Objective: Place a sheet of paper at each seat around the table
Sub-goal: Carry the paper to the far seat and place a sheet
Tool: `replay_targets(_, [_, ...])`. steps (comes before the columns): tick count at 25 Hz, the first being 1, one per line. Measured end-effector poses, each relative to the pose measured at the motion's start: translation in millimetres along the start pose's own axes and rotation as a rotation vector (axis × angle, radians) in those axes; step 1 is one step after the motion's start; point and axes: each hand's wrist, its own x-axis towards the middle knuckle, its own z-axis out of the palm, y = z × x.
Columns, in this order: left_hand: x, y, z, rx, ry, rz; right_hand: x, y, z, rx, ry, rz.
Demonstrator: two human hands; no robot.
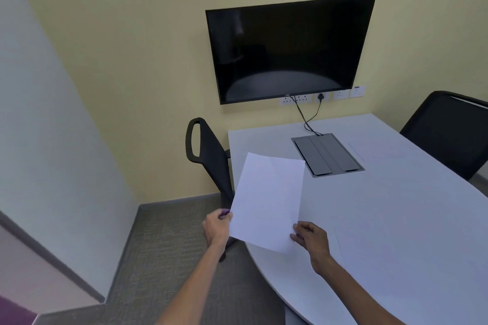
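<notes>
I hold one white sheet of paper (268, 200) over the left edge of the white table (396, 219). My left hand (217, 227) pinches its lower left edge, and my right hand (311, 239) pinches its lower right corner. The sheet is tilted, its far end reaching toward the black chair (208, 155) tucked in at the table's left side. Two more sheets lie flat on the table, faint against its surface: one (375, 152) near the chair (449, 134) at the far right, another sheet (396, 243) by the near edge to my right.
A grey cable box (327, 154) is set into the tabletop, with black cables running up to wall sockets. A dark TV (287, 47) hangs on the yellow wall. Grey carpet (169, 250) covers the floor to the left, bounded by a white wall.
</notes>
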Motion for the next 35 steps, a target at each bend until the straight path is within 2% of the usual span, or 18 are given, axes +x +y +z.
replay_targets(8, [109, 17, 29, 0.146, -0.113, 0.075, 54, 5, 56, 0.079, 0.145, 0.050])
replay_targets(21, [353, 70, 91, 0.290, -0.434, 0.229, 197, 16, 203, 0.247, 0.517, 0.055])
replay_targets(28, [408, 89, 128, 0.314, -0.517, 0.308, 238, 9, 235, 0.278, 0.621, 0.100])
replay_targets(35, [456, 112, 208, 0.397, -0.595, 0.322, 313, 0, 235, 0.343, 0.711, 0.153])
